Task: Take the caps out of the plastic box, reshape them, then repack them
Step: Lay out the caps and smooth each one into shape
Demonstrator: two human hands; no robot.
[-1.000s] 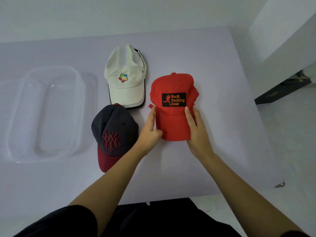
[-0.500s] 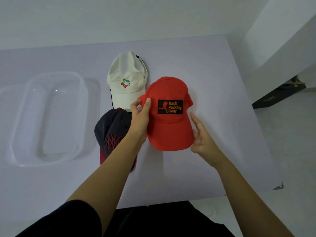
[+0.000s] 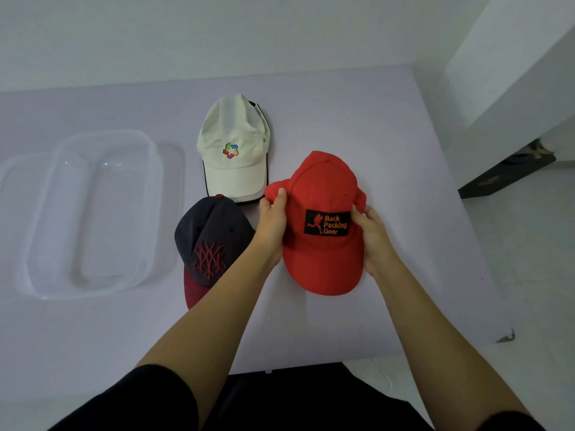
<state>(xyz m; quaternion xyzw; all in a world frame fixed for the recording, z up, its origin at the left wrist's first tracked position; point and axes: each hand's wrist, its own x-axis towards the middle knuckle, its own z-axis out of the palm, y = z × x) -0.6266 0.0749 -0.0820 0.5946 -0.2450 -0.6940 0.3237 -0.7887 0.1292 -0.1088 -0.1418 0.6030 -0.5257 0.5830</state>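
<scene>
A red cap (image 3: pixel 323 259) with a black "Back Packing Gear" patch is held between both hands, its brim pointing toward me. My left hand (image 3: pixel 273 219) grips its left side, thumb on the crown edge. My right hand (image 3: pixel 373 237) grips its right side, thumb beside the patch. A white cap (image 3: pixel 233 150) with a coloured logo lies on the table behind. A navy cap (image 3: pixel 211 241) with a maroon brim and maroon emblem lies left of my left arm. The clear plastic box (image 3: pixel 93 213) sits empty at the left.
The pale table (image 3: pixel 389 144) has its right edge close to the red cap and its front edge near my body. A white wall and a dark ledge (image 3: pixel 504 175) stand beyond the right edge. The box's clear lid (image 3: pixel 174 163) lies under or beside the box.
The red cap went from lying flat under my fingers to being lifted. My left hand took its left side, and my right hand has now closed on its right side.
</scene>
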